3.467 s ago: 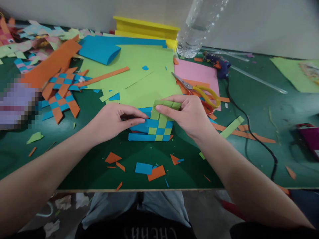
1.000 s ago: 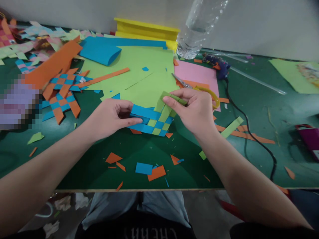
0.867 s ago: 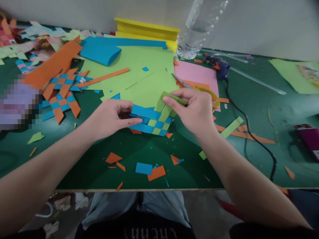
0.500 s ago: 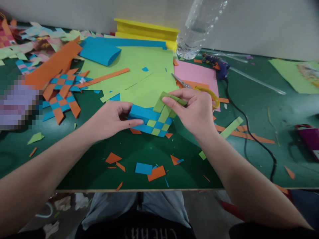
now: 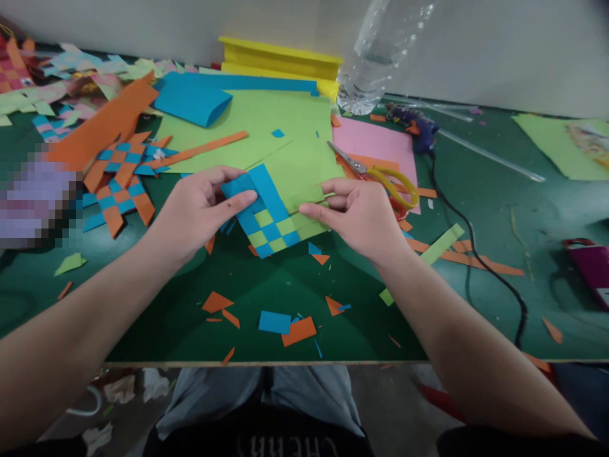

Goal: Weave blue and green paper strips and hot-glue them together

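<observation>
Blue & green woven mat [image 5: 269, 219] is held tilted over the table [image 5: 295, 279], betw. both hands. L hand [image 5: 195, 209] has it at its 3 o'clock: thumb on top, fingers under, clamped on the loose blue strip ends at the mat's upper-left corner. R hand [image 5: 364, 219] has it at its 9 o'clock: thumb & forefinger pinched together on the green strip ends at the mat's right edge. The checked part points to 6 o'clock, betw. the two grips.

Scissors [image 5: 380, 181] lie just beside R hand, at its 1 o'clock. Lime sheet [image 5: 247, 124] is at the mat's 12 o'clock, behind it. Orange-blue woven piece [image 5: 118, 181] is at L hand's 9 o'clock, apart. Blue scrap [image 5: 275, 322] & orange scrap [image 5: 299, 331] are at the mat's 6 o'clock, near the table edge.
</observation>
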Action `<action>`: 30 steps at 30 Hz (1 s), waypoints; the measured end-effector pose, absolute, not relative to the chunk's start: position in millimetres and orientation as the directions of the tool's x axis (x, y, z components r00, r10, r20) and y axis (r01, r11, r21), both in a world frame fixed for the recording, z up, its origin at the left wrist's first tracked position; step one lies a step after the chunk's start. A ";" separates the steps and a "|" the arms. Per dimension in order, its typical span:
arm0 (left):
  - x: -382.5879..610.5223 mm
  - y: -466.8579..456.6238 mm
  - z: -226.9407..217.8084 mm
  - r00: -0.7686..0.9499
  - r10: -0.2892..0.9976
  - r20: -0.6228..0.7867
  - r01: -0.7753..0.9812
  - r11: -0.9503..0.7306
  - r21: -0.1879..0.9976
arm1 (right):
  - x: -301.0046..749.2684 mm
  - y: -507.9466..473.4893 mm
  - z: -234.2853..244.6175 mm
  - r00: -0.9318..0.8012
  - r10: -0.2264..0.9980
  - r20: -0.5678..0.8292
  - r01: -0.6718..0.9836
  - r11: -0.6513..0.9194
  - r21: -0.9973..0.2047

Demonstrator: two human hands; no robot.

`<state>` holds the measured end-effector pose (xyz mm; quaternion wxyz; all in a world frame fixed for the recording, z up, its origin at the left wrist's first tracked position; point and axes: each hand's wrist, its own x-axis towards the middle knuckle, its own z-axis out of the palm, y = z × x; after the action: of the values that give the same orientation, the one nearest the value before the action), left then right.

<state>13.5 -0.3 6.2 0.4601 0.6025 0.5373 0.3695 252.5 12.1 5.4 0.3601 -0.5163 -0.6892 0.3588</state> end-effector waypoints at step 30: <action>24.2 -2.1 5.8 0.315 0.897 -0.309 0.223 0.247 0.943 | 247.9 6.9 -0.8 -0.280 0.955 0.094 0.238 0.164 -0.957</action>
<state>24.2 -2.1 5.8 0.6001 0.5454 0.5132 0.2810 247.9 6.9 -0.8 0.3909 -0.4554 -0.6552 0.4588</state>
